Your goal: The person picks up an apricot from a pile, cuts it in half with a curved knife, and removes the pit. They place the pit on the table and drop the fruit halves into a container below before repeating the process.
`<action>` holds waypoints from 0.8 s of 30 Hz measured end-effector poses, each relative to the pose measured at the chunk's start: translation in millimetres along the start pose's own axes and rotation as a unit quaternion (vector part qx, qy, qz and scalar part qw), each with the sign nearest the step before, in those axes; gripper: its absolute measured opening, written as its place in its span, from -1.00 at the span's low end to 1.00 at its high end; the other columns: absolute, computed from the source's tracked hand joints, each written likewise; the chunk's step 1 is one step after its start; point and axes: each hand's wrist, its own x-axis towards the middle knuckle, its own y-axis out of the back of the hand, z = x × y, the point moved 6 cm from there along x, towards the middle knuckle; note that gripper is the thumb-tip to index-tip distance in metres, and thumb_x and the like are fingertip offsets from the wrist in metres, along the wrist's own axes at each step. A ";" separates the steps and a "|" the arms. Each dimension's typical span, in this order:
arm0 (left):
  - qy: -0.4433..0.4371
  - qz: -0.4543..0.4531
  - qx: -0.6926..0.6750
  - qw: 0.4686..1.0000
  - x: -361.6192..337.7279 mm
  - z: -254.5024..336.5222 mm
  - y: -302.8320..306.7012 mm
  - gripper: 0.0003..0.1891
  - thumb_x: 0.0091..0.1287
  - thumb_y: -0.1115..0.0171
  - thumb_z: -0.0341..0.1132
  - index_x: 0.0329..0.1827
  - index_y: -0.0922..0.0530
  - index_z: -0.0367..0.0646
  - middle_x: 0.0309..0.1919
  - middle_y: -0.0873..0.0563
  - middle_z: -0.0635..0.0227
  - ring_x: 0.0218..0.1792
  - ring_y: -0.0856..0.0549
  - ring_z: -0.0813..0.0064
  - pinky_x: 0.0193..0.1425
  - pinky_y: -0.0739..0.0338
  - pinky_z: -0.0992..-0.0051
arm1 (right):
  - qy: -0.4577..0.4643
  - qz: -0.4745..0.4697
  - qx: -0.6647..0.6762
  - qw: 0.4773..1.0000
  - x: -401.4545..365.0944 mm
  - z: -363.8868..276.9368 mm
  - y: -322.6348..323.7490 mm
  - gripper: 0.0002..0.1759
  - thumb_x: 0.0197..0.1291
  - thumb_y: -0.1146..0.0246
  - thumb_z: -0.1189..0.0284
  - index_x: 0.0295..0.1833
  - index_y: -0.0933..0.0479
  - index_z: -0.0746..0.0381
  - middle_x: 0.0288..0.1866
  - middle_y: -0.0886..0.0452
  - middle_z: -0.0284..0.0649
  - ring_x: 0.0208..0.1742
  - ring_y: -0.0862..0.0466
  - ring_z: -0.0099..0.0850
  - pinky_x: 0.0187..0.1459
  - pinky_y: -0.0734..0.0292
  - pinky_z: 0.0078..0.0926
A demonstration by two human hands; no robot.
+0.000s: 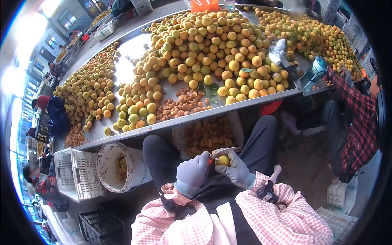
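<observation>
Pink sleeves (281,214) are nearest. The left hand (192,172) wraps tight round a knife (220,152), the right hand (239,172) round a fruit (222,160); farther off sits a big heap (204,45).

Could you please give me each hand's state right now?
Left hand: closed, gripping a red-handled tool.
Right hand: closed, holding a yellowish fruit.
</observation>
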 end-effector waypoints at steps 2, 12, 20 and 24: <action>-0.007 -0.003 0.007 1.000 -1.4 3.4 3.0 -0.77 0.27 -0.20 -0.26 -0.07 -0.45 -0.09 -0.48 -0.60 0.31 -0.56 -0.65 0.26 -0.55 -0.50 0.32 | 0.080 0.013 -0.132 0.988 -2.6 -9.3 -0.5 -0.58 0.27 -0.31 0.44 0.19 -0.36 0.20 0.18 -0.43 -0.28 0.21 -0.44 -0.49 0.28 -0.32 -0.52; 0.009 -0.048 -0.033 0.998 0.9 1.6 -22.3 -0.78 0.22 -0.18 -0.34 -0.11 -0.40 -0.12 -0.45 -0.61 0.27 -0.50 -0.67 0.18 -0.52 -0.49 0.26 | 0.136 0.130 -0.216 0.958 -4.4 2.2 -1.4 -0.60 0.25 -0.33 0.45 0.12 -0.36 0.24 0.12 -0.45 -0.18 0.11 -0.50 -0.41 0.17 -0.39 -0.48; 0.098 -0.109 -0.095 0.985 -0.9 -17.0 -51.0 -0.74 0.23 -0.21 -0.33 -0.08 -0.38 -0.15 -0.36 -0.65 0.10 -0.37 -0.67 0.03 -0.43 -0.52 0.19 | 0.303 0.099 -0.544 0.776 4.3 -30.2 -2.0 -0.49 0.17 -0.34 0.53 0.20 -0.30 0.28 0.07 -0.43 -0.16 0.06 -0.50 -0.33 0.18 -0.38 -0.43; 0.122 -0.151 -0.400 0.895 3.7 -25.2 -53.2 -0.64 0.22 -0.37 -0.29 -0.05 -0.38 -0.15 -0.40 -0.60 0.27 -0.49 -0.63 0.31 -0.44 -0.49 0.34 | 0.020 -0.011 -0.133 0.991 27.2 1.2 24.1 -0.42 0.28 -0.31 0.25 0.28 -0.29 0.29 0.02 -0.48 -0.20 -0.01 -0.49 -0.48 0.08 -0.43 -0.50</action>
